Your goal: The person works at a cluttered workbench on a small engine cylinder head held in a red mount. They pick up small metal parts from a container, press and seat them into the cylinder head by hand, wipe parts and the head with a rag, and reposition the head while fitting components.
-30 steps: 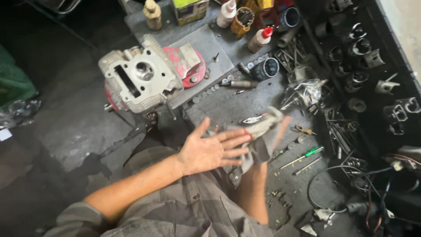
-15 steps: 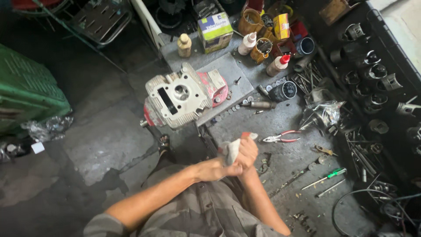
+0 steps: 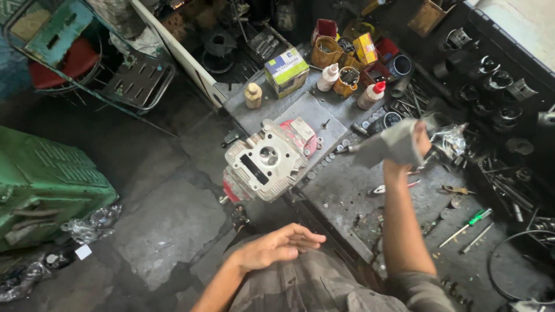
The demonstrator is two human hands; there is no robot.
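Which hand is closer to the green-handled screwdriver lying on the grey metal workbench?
Right. The right hand, holding a grey rag, is up-left of the green-handled screwdriver; the empty left hand hangs farther left, over the lap.

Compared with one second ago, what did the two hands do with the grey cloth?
The hands, pressed together around the grey cloth half a second ago, have parted. The right hand has carried it up and forward over the workbench. The left hand has let go and hangs open, low by the lap. The metal engine part stayed in place.
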